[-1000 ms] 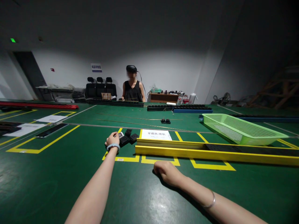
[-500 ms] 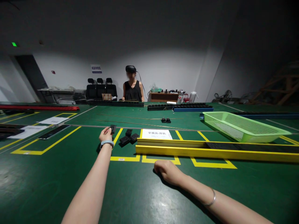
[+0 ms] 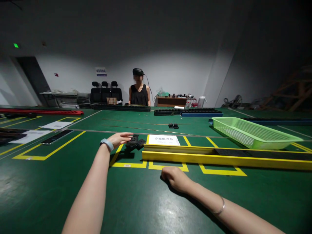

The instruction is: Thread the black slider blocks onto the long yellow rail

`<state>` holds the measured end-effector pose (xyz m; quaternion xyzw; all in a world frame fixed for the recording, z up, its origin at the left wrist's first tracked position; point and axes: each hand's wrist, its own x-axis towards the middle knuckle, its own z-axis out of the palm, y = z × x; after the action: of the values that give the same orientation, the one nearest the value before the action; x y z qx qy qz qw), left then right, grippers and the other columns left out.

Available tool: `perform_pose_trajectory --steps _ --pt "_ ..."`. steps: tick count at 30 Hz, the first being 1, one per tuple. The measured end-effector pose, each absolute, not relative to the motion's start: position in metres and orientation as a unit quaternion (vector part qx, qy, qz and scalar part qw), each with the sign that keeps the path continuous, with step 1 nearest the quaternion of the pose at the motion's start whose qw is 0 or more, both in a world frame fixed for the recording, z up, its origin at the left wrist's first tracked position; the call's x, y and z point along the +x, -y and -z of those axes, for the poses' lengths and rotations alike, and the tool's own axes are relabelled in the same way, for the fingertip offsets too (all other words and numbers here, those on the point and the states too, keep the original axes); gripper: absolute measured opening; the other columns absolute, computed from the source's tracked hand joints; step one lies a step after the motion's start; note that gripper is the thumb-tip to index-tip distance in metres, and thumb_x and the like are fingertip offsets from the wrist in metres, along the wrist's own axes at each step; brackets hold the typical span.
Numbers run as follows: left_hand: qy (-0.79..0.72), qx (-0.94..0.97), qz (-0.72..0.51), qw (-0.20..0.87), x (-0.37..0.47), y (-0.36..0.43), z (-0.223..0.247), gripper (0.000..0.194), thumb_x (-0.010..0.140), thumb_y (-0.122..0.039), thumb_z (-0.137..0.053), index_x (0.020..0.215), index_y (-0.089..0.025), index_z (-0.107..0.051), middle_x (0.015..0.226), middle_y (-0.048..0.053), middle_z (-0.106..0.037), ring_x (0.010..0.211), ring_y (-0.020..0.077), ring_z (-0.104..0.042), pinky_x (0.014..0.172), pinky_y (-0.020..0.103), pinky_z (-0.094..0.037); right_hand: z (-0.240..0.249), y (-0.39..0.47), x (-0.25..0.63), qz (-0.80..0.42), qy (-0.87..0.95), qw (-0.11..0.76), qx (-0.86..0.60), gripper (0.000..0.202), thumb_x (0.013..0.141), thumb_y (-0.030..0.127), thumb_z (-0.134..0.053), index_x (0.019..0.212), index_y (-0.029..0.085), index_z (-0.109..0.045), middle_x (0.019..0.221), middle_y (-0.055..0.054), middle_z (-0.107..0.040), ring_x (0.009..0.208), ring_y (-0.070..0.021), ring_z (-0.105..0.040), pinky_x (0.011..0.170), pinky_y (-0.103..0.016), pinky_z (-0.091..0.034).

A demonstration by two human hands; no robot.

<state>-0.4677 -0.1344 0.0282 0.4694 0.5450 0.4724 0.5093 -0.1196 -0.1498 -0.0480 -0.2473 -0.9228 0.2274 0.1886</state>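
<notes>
Left hand (image 3: 120, 139), mid-frame, grasps a black block (image 3: 133, 139) above the block pile (image 3: 134, 145), just left of the yellow rail (image 3: 219, 160) end; right hand (image 3: 175, 178) clenched on bare green table (image 3: 151, 208) below

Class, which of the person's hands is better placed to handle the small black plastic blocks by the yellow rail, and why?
Left. The left hand is stretched out at the small black plastic blocks, fingertips on one. The right hand rests closed on the green table, well short of them.
</notes>
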Motion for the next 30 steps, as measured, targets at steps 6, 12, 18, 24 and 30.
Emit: perform_pose_trajectory --steps 6,12,18,24,30 --pt "-0.575 0.468 -0.397 0.541 -0.472 0.120 -0.004 0.065 0.054 -0.017 -0.078 0.116 -0.014 -0.058 0.103 0.011 -0.067 0.099 0.0197 -0.060 0.085 0.028 -0.043 0.050 0.149 -0.121 -0.233 0.921 0.188 -0.250 0.025 0.064 0.000 -0.039 0.070 0.018 -0.056 0.071 0.000 -0.061 0.064 -0.0114 -0.053 0.060 -0.018 -0.034" --pt "-0.594 0.460 -0.360 0.553 -0.461 0.122 -0.008 0.062 0.056 -0.016 -0.074 0.116 -0.015 -0.058 0.106 0.010 -0.065 0.090 0.0177 -0.061 0.072 0.025 -0.044 0.050 0.148 -0.121 -0.231 0.921 0.187 -0.251 0.026 0.063 -0.001 -0.037 0.069 0.017 -0.055 0.069 0.000 -0.060 0.063 -0.0112 -0.051 0.060 -0.018 -0.034" --pt "-0.596 0.454 -0.347 0.564 -0.458 0.121 -0.009 0.060 0.055 -0.016 -0.074 0.114 -0.017 -0.059 0.107 0.009 -0.065 0.087 0.0170 -0.061 0.072 0.025 -0.045 0.052 0.147 -0.120 -0.238 0.922 0.190 -0.240 0.024 0.064 0.000 -0.038 0.069 0.017 -0.054 0.069 0.000 -0.059 0.063 -0.0113 -0.051 0.060 -0.018 -0.034" --pt "-0.583 0.476 -0.361 0.551 -0.461 0.112 0.003 0.040 0.054 -0.019 -0.075 0.093 -0.016 -0.062 0.095 0.006 -0.065 0.083 0.0152 -0.060 0.070 0.024 -0.045 0.055 0.146 -0.119 -0.236 0.923 0.187 -0.239 0.025 0.065 0.000 -0.038 0.070 0.017 -0.055 0.069 0.000 -0.059 0.064 -0.0118 -0.052 0.062 -0.019 -0.035" --pt "-0.582 0.479 -0.370 0.543 -0.461 0.112 0.003 0.040 0.055 -0.019 -0.075 0.092 -0.015 -0.061 0.087 0.004 -0.064 0.076 0.0139 -0.059 0.067 0.025 -0.045 0.055 0.145 -0.121 -0.236 0.922 0.184 -0.245 0.025 0.065 0.000 -0.038 0.070 0.017 -0.055 0.069 0.000 -0.060 0.064 -0.0117 -0.052 0.061 -0.019 -0.036"
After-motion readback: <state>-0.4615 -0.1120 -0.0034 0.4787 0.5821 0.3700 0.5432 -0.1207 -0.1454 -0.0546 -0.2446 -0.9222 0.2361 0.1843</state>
